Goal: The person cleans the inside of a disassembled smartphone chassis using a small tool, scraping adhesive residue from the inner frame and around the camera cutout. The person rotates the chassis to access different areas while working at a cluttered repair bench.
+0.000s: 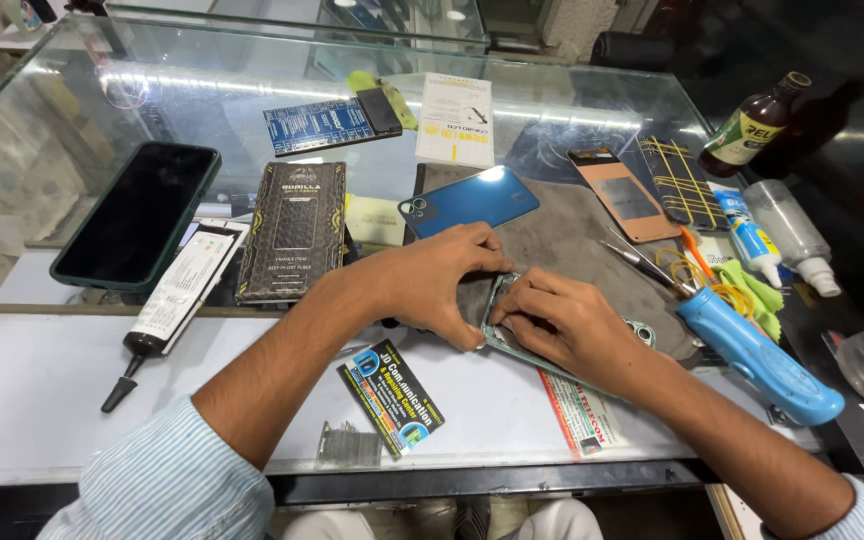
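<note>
— Starting at the far left, what lies on the bench (pixel 42 380)?

— A dark phone (pixel 137 213) in a green case, face up, then a black glue tube (pixel 174 300) with its nozzle toward the near edge, and just beside it a dark patterned box (pixel 295 232).

— And the hands?

— Left hand (pixel 432 283) sits near the middle, fingers curled down and pressing on the upper left edge of a pale green phone frame (pixel 642 329). That frame lies flat on a grey mat (pixel 562 235), mostly hidden under both hands. Right hand (pixel 562 322) touches the left one, fingertips pinched together on the frame's inner rim, palm covering its middle.

— So the frame is beneath them?

— Yes, directly under both, only its edges and a camera-cutout corner showing to the right of the right hand.

— Anything behind?

— A blue phone back cover (pixel 470 201) just beyond the left hand.

— Further right?

— Tweezers (pixel 642 262), a blue handheld tool (pixel 758 352) beside the right wrist, a small white glue bottle (pixel 755 243), and a brown bottle (pixel 754 125) at the back.
</note>
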